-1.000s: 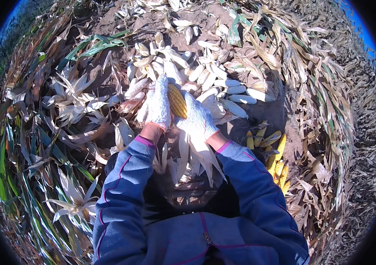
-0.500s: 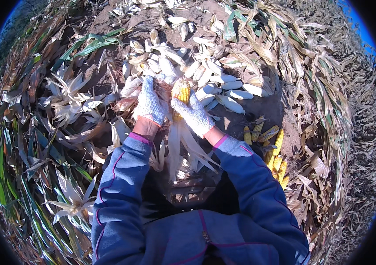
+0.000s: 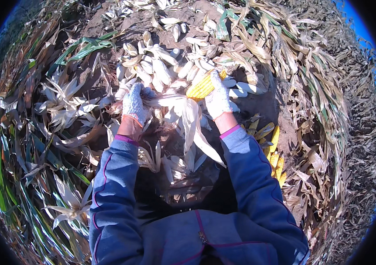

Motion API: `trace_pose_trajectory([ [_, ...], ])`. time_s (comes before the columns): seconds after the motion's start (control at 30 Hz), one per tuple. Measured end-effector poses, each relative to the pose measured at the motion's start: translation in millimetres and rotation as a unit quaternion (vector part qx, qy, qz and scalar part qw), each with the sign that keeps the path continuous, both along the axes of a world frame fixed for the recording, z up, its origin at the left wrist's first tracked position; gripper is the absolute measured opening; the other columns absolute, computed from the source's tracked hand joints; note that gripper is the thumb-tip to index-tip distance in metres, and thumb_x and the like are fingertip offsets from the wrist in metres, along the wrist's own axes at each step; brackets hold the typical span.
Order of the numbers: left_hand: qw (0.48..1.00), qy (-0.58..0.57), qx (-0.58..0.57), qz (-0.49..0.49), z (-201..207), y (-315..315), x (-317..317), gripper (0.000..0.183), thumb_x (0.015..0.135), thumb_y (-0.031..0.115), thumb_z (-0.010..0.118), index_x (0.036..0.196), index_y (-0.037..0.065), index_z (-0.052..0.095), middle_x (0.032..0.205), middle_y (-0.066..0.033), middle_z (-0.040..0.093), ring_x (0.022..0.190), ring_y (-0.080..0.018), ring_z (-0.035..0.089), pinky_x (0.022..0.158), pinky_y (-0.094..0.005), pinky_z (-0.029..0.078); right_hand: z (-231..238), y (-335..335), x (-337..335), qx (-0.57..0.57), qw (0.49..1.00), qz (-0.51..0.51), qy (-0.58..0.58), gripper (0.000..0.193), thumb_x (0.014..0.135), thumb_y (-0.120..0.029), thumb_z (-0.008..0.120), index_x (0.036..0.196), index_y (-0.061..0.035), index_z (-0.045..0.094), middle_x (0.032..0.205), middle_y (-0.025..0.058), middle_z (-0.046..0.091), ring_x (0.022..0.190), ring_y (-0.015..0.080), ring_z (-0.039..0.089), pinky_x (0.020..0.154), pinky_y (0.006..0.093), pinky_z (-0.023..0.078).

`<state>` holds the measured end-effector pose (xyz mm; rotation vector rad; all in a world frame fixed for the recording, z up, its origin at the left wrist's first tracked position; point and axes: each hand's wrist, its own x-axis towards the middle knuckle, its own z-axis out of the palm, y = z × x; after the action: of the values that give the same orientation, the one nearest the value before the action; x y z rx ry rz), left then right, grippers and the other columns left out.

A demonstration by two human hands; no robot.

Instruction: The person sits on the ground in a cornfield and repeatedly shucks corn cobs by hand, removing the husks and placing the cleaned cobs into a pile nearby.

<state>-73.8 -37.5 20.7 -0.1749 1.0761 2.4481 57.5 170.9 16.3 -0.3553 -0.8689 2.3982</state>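
Observation:
In my right hand (image 3: 218, 98), gloved in white knit, is a bare yellow ear of corn (image 3: 202, 88), its tip pointing up and right. My left hand (image 3: 134, 104), in a matching glove, is closed on the pale dry corn husk (image 3: 191, 117). The husk stretches from that hand toward the lower end of the ear and hangs down in long strips. Whether it still joins the ear there, I cannot tell. Just beyond my hands lies a heap of ears in pale husks (image 3: 161, 70).
Several husked yellow ears (image 3: 274, 154) lie right of my right forearm. Loose dry husks (image 3: 177, 167) lie between my arms. Cut stalks with green leaves (image 3: 9, 163) cover the left side, and dry stalks (image 3: 316, 97) bank up at the right. Bare soil shows beyond the heap.
My hands have moved apart. The right carried the ear to the right and tilted it, baring more kernels; the left drew the husk leftward, so it now stretches between them.

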Motion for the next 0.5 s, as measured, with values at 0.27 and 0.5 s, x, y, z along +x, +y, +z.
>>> trace_pose_trajectory([
  [0.27, 0.623, 0.573, -0.507, 0.165, 43, -8, 25, 0.055, 0.079, 0.003, 0.061, 0.133, 0.002, 0.048, 0.127, -0.0154, 0.055, 0.117, -0.031, 0.053, 0.106, -0.0393, 0.037, 33, -42, 10, 0.174, 0.981, 0.022, -0.087, 0.035, 0.093, -0.02, 0.063, 0.123, -0.0061, 0.051, 0.107, 0.0033, 0.059, 0.099, 0.0131, 0.059, 0.086, 0.0289, 0.049],
  [0.5, 0.845, 0.446, -0.261, -0.138, 49, 6, 49, 0.037, 0.09, 0.016, 0.064, 0.123, -0.001, 0.059, 0.116, -0.0114, 0.062, 0.108, -0.0185, 0.058, 0.096, -0.0313, 0.045, 45, -66, 11, 0.263, 0.953, 0.094, -0.119, 0.041, 0.092, -0.016, 0.065, 0.127, -0.0057, 0.047, 0.11, 0.0025, 0.058, 0.101, 0.012, 0.058, 0.089, 0.0283, 0.048],
])
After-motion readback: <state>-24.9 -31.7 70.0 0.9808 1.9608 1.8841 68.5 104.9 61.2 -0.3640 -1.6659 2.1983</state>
